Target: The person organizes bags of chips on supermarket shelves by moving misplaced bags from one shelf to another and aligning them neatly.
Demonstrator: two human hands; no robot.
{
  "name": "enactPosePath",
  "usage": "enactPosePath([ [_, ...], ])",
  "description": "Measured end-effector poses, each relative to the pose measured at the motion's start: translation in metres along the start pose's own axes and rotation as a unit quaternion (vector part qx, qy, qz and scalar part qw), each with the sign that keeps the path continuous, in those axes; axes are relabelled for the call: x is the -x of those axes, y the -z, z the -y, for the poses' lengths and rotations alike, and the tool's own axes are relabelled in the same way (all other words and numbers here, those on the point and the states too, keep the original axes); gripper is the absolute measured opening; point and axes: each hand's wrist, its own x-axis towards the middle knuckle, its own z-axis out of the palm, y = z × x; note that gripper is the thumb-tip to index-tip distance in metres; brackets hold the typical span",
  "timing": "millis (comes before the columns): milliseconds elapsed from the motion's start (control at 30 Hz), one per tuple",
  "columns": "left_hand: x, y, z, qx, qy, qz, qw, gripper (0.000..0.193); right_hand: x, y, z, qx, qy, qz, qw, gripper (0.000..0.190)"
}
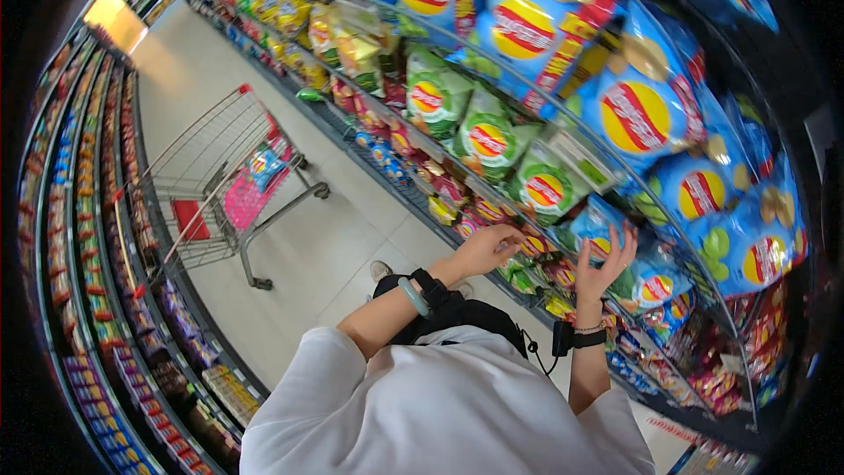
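My left hand (491,251) is at the front edge of the middle shelf, its fingers loosely curled and a little apart, with nothing seen in it. A green bangle and a black strap circle that wrist. Farther right, my right hand (605,262) has its fingers spread before a light-blue chip bag (597,227); whether the fingertips touch it I cannot tell. Beside it lies another blue-green chip bag (653,284). Several green Lay's chip bags (488,138) stand in the same row. Large blue Lay's bags (521,30) fill the shelf above.
A wire shopping cart (217,178) stands in the aisle to the left, with a small blue packet (267,168) on its pink panel. Opposite runs a long shelf of packaged snacks (92,264). A price-tag holder (580,158) juts from the shelf edge. Pale floor tiles (349,211) lie between.
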Motion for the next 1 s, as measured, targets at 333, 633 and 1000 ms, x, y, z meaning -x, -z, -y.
enactPosePath([
  [333,0.113,0.151,0.059,0.031,0.096,-0.126,0.987,0.029,-0.032,-0.131,0.142,-0.166,0.01,0.088,0.982,0.031],
  [633,0.248,0.287,0.109,0.077,0.212,-0.337,0.914,0.029,-0.043,-0.261,0.345,-0.342,-0.052,0.134,0.928,0.026],
  [1000,0.282,0.339,0.154,0.144,0.221,-0.413,0.872,0.028,-0.052,-0.344,0.407,-0.395,-0.157,0.14,0.894,0.026],
])
